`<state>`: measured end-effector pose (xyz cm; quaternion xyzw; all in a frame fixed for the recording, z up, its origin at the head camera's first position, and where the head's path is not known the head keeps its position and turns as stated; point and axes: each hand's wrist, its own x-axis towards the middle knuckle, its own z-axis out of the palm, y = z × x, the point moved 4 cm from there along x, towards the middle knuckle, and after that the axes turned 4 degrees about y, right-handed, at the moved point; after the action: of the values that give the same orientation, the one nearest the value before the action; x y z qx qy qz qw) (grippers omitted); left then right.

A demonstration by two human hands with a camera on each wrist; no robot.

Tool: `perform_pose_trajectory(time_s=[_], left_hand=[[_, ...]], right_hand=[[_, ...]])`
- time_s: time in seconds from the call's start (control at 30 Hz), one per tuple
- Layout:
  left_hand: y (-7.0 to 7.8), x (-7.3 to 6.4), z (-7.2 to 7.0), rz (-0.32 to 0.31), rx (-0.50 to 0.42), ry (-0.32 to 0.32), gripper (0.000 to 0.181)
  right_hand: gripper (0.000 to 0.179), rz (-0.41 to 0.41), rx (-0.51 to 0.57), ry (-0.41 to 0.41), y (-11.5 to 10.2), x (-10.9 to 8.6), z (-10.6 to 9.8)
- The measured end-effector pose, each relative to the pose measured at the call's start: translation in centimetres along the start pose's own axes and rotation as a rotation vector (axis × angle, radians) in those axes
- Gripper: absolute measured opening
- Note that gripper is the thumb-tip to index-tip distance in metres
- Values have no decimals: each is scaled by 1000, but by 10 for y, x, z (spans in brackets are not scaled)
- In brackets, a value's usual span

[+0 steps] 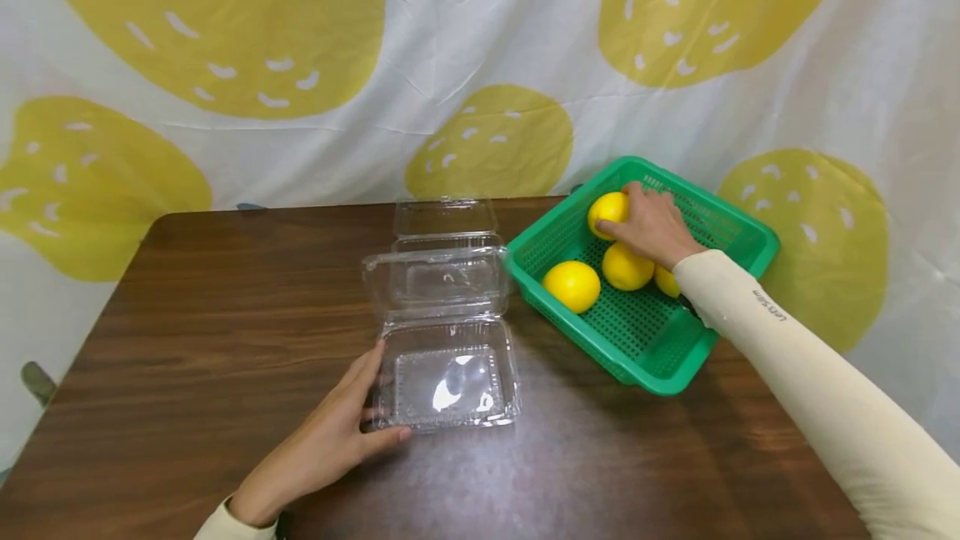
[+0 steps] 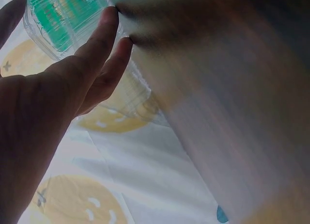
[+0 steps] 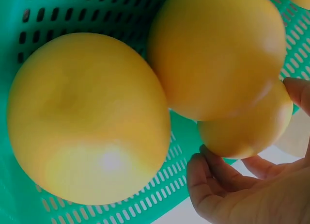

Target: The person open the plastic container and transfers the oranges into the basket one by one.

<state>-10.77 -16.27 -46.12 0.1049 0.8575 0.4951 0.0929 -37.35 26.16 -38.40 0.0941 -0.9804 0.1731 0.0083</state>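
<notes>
My right hand [image 1: 656,225] reaches into a green plastic basket [image 1: 765,250], thumb and fingers around a round yellow fruit [image 1: 606,213] at its far side. The right wrist view shows the fingertips curved about that fruit [image 3: 252,134], partly hidden behind another. More yellow fruits [image 1: 572,287] lie in the basket, one partly covered by the right wrist. A clear plastic clamshell box [image 1: 450,382] stands with its lid raised on the table. Beside its left wall is my left hand [image 1: 330,432], fingers extended along the side, thumb by the front corner.
Behind the raised lid, further clear plastic boxes [image 1: 444,217] stand in line toward the back edge of the brown wooden table [image 1: 225,340]. A white curtain [image 1: 450,40] with yellow fruit prints hangs behind it. The basket is close to the boxes' right side.
</notes>
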Motion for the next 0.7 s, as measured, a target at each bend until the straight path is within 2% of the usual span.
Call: perform_pose_trajectory(time_s=[0.17,0.4,0.57,0.7], left_hand=[[1,4,3,-8,-9,-14,118],[1,6,3,-4,-14,-28,119],[0,5,2,-4,2,-35,118],[-2,4,0,11,42,-34,117]], right_hand=[[80,18,-26,-38,10,-3,2],[80,43,-55,-132,16,-7,9],[88,34,-62,-145,6,-7,9],[90,12,-64,-148,-11,-10,6]])
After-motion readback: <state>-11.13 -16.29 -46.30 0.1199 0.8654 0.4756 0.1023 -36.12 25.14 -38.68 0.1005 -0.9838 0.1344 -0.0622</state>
